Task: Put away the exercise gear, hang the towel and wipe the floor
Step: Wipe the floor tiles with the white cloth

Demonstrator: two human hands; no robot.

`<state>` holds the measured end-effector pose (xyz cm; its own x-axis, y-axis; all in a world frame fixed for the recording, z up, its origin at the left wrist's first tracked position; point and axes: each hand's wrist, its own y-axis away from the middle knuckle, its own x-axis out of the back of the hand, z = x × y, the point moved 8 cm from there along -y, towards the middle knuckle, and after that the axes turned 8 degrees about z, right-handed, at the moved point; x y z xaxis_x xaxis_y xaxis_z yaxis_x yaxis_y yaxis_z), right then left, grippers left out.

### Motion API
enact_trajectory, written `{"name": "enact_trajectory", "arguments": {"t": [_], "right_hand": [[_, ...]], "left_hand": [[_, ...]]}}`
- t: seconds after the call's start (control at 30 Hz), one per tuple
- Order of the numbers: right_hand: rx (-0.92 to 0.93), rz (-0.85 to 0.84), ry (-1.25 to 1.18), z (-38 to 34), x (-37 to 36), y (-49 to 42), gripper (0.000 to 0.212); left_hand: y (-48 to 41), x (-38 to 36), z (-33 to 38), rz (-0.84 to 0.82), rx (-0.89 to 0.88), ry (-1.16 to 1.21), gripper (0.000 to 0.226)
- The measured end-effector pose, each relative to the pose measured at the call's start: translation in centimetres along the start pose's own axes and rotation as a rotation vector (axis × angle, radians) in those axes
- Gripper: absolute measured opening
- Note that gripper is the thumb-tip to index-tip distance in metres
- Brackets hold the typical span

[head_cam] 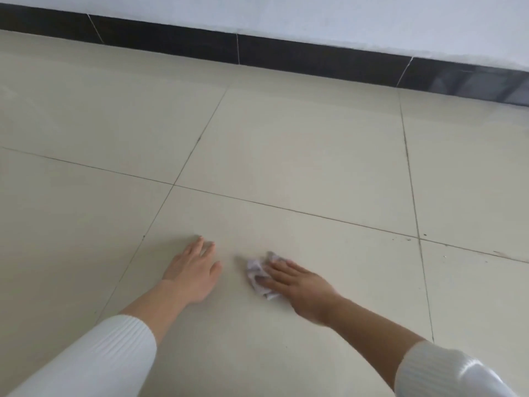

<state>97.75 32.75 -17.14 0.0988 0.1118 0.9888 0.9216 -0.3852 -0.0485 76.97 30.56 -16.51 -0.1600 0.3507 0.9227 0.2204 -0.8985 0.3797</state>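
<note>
A small crumpled white cloth [257, 275] lies on the cream tiled floor [286, 156]. My right hand [297, 282] presses down on the cloth with flat fingers, covering its right half. My left hand [191, 270] rests flat on the floor just left of the cloth, fingers apart, holding nothing. Both arms wear white ribbed sleeves. No exercise gear or towel is in view.
A black skirting board [286, 55] runs along the foot of a white wall [315, 15] at the far side. Dark grout lines cross the floor. A few small dark specks lie on the tiles at the right [423, 234].
</note>
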Motion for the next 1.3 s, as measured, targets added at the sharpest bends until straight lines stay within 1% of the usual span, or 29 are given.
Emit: {"name": "enact_trajectory", "arguments": {"t": [0.07, 0.17, 0.23, 0.3, 0.33, 0.37, 0.4, 0.47, 0.53, 0.6, 0.63, 0.67, 0.7, 0.73, 0.77, 0.87, 0.93, 1.0, 1.03, 1.07, 1.1, 1.13, 1.2, 1.27, 1.3], "right_hand": [[-0.317, 0.109, -0.034, 6.0, 1.8, -0.2, 0.062], [-0.738, 0.102, -0.044, 12.7, 3.6, 2.1, 0.069], [-0.931, 0.125, -0.042, 14.9, 4.2, 3.5, 0.07], [-1.036, 0.146, -0.076, 15.4, 3.8, 3.0, 0.065], [-1.039, 0.152, -0.096, 15.1, 3.3, 1.9, 0.062], [-1.003, 0.141, -0.114, 14.1, 2.8, 0.1, 0.061], [-0.925, 0.126, -0.12, 12.4, 2.4, -2.0, 0.063], [-0.69, 0.104, -0.126, 7.4, 1.4, -6.5, 0.066], [-0.431, 0.094, -0.158, 1.3, 0.7, -9.6, 0.064], [-0.121, -0.013, -0.14, -3.3, -0.9, -11.2, 0.06], [0.014, -0.061, -0.133, -4.0, -1.4, -11.4, 0.06], [0.103, -0.088, -0.099, -3.5, -1.4, -11.6, 0.06], [0.134, -0.066, -0.047, -2.1, -1.1, -11.9, 0.061], [0.099, -0.049, -0.002, 0.0, -0.8, -12.2, 0.062], [-0.006, -0.011, 0.026, 2.7, -0.1, -12.7, 0.062], [-0.508, 0.126, 0.0, 12.6, 2.0, -12.6, 0.054], [-0.773, 0.134, 0.017, 17.9, 2.5, -12.3, 0.052], [-0.939, 0.152, 0.015, 21.0, 2.6, -13.1, 0.053], [-0.983, 0.167, -0.005, 21.5, 2.6, -14.1, 0.053], [-0.987, 0.178, -0.041, 21.3, 2.5, -15.5, 0.053], [-0.95, 0.19, -0.081, 20.7, 2.6, -17.2, 0.052], [-0.875, 0.196, -0.12, 19.5, 2.5, -18.9, 0.052], [-0.669, 0.182, -0.193, 15.8, 2.7, -22.0, 0.053], [-0.498, 0.114, -0.255, 12.7, 2.1, -23.6, 0.052], [-0.447, 0.081, -0.25, 12.2, 1.7, -23.9, 0.052]], "left_hand": [[0.4, -0.2, -1.7, -0.001, 0.022, 0.007, 0.06], [1.3, -0.8, -5.1, 0.003, 0.054, 0.007, 0.062], [1.7, -0.8, -7.6, 0.038, 0.111, -0.008, 0.062], [1.6, -0.6, -9.2, 0.085, 0.164, 0.002, 0.062], [1.5, -0.4, -9.5, 0.108, 0.18, 0.023, 0.061], [1.1, -0.2, -9.4, 0.128, 0.187, 0.048, 0.061], [0.7, -0.1, -9.1, 0.145, 0.183, 0.069, 0.061], [-0.7, 0.4, -8.3, 0.185, 0.149, 0.089, 0.06], [-2.0, 1.1, -7.2, 0.227, 0.107, 0.106, 0.058], [-3.6, 1.6, -6.4, 0.25, 0.065, 0.108, 0.057], [-4.4, 1.8, -6.1, 0.255, 0.039, 0.101, 0.058], [-5.2, 2.1, -5.7, 0.257, 0.014, 0.101, 0.06], [-6.1, 2.4, -5.6, 0.262, -0.007, 0.109, 0.062], [-7.0, 2.6, -5.6, 0.261, -0.016, 0.121, 0.061], [-7.9, 2.9, -5.8, 0.257, -0.014, 0.131, 0.059], [-10.7, 3.9, -7.1, 0.266, 0.015, 0.121, 0.06], [-13.2, 4.7, -8.2, 0.263, 0.019, 0.089, 0.061], [-16.0, 5.6, -9.1, 0.243, 0.033, 0.079, 0.064], [-17.4, 6.1, -9.5, 0.238, 0.05, 0.088, 0.067], [-18.9, 6.7, -9.7, 0.226, 0.071, 0.106, 0.069], [-20.5, 7.2, -9.8, 0.207, 0.09, 0.134, 0.072], [-22.2, 7.8, -9.7, 0.183, 0.109, 0.17, 0.075], [-25.5, 8.7, -9.0, 0.135, 0.164, 0.25, 0.082], [-27.9, 9.4, -8.4, 0.112, 0.242, 0.305, 0.088], [-28.6, 9.5, -8.2, 0.118, 0.277, 0.307, 0.091]]}}
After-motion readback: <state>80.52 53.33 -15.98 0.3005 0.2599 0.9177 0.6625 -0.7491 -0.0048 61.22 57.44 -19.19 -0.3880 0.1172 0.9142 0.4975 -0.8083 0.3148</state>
